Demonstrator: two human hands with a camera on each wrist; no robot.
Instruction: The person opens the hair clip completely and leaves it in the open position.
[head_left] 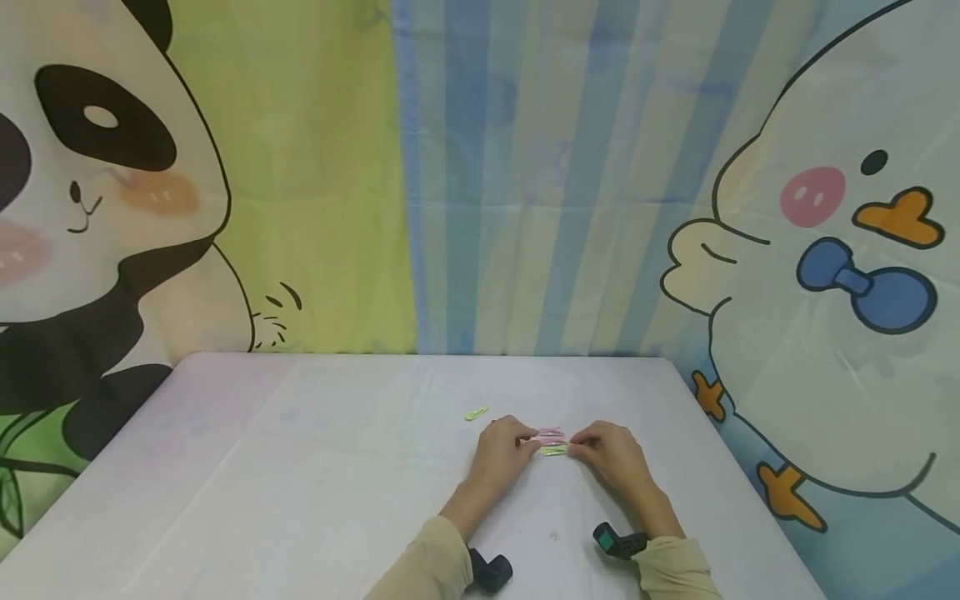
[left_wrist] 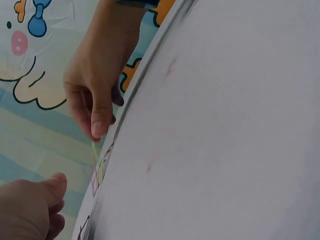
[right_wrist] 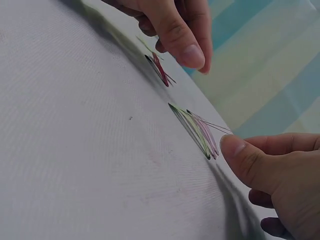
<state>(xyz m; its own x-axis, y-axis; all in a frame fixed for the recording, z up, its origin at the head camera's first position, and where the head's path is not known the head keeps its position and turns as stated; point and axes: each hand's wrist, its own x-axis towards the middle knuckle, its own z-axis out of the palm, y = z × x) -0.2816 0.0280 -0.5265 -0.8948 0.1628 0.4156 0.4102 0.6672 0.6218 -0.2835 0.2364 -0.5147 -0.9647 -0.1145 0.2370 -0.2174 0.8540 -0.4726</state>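
Pink snap hair clips [head_left: 551, 432] lie in a stack of rows on the white table, with a light green hair clip [head_left: 554, 451] along the near side. My right hand [head_left: 611, 454] is at their right end; its thumb and index finger [right_wrist: 235, 144] pinch the tip of a pink clip [right_wrist: 205, 130]. To the left of the row, my left hand [head_left: 501, 454] holds its thumb and index finger apart, with nothing between them in the right wrist view. A red hair clip [right_wrist: 159, 70] lies beyond that hand, mostly hidden by it in the head view.
Another light green clip [head_left: 476, 413] lies farther back to the left. The white table [head_left: 300, 467] reaches to a cloth backdrop [head_left: 555, 183] with a panda and a chick printed on it. Dark wrist cameras [head_left: 491, 573] sit on both forearms.
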